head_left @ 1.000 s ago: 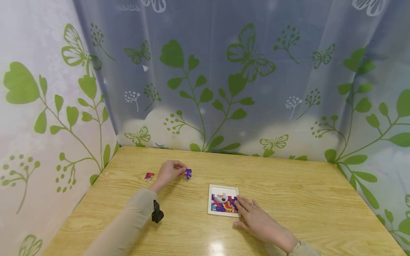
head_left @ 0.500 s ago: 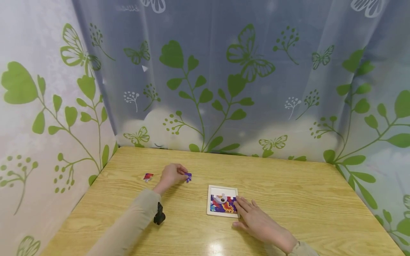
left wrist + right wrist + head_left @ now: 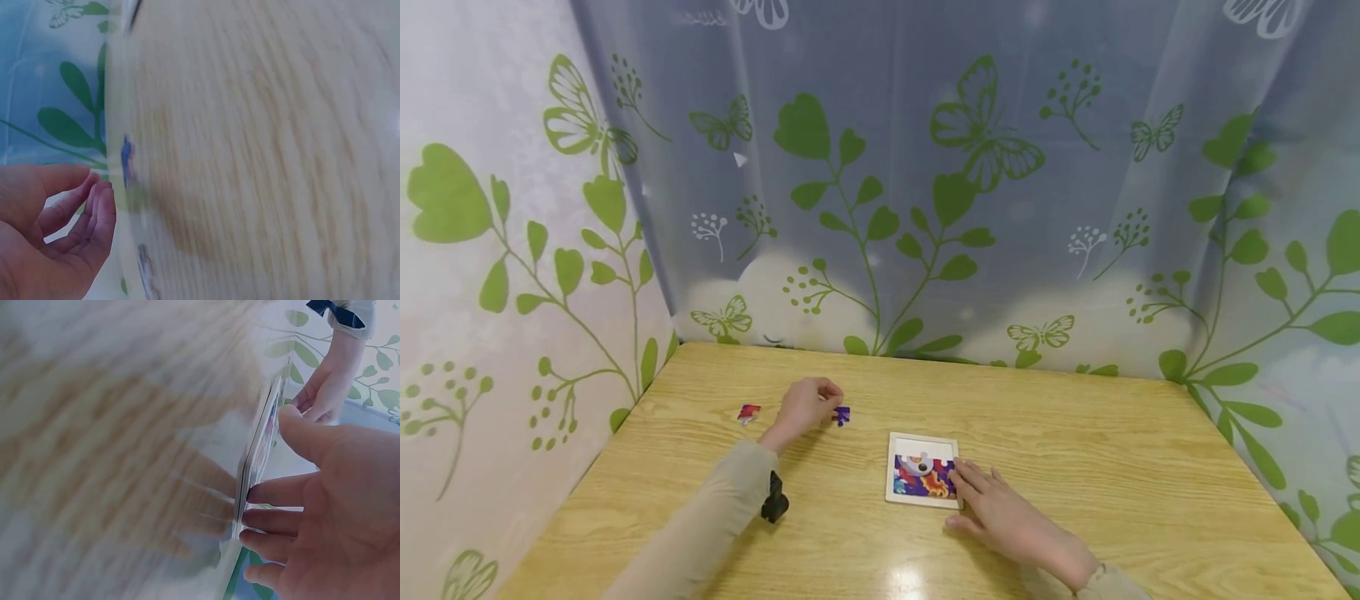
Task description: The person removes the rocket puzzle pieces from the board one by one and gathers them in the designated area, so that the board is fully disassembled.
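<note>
The purple puzzle piece (image 3: 843, 415) lies on the table, up and to the left of the puzzle frame (image 3: 917, 502), and the left hand (image 3: 805, 406) is right there beside it! Thumb and fingers curve loosely toward each other, tips nearly together; the left wrist view shows nothing between them, the piece apart from the fingertips. Over to the left, the red puzzle piece (image 3: 748, 412) lies by itself. Inside the frame, the lower part of the picture (image 3: 917, 479) is filled, the upper part bare white. And the right hand (image 3: 1000, 512), fingers straight and slightly spread, touches the frame's right edge without gripping anything. This looks like the stage of sorting out the purple piece; from here, the move calls for a neat pinch at its edges and a turn to suit the gaps, with the frame held steady.
</note>
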A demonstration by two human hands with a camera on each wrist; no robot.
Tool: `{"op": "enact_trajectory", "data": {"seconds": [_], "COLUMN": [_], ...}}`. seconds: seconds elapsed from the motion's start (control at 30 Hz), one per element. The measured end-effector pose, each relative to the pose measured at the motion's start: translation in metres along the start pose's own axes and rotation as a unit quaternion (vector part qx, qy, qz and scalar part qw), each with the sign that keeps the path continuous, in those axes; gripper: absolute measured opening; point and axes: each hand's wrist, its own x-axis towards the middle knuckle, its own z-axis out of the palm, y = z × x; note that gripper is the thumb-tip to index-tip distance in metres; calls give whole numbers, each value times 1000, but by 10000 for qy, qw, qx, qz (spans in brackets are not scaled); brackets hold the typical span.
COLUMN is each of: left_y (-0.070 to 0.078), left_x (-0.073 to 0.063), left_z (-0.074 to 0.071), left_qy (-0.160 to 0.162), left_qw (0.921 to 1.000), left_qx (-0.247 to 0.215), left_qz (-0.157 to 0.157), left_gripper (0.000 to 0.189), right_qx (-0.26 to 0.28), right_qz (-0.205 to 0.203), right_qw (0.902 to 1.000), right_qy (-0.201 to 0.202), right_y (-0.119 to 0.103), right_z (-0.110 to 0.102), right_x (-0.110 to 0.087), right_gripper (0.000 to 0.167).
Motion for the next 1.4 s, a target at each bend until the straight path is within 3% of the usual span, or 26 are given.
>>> {"op": "enact_trajectory", "data": {"seconds": [0.13,0.3,0.6,0.83,1.03,1.4], "left_y": [8,21,39,48,59,61], "left_x": [-5,-12,-22,-28,-35,-40], "left_z": [-1,5,23,38,44,48], "left_qy": [116,-30,-547,-968,-1305,-1615], "left_qw": [9994,9985,9953,9894,9845,9805], "left_qx": [-140,-313,-405,-633,-785,-350], "left_qz": [284,454,684,881,872,1062], "left_gripper": [11,10,11,13,14,13], "right_qx": [107,176,201,238,120,-183], "right_qz": [-18,-45,35,-189,-338,-601], "right_qw": [9999,9998,9998,9995,9993,9979], "right_qy": [10,68,45,110,53,-125], "right_y": [1,1,3,-8,-18,-37], "right_z": [-1,-1,-3,-6,-3,6], "right_x": [0,-1,-1,3,9,13], "right_gripper": [72,72,71,69,67,68]}}
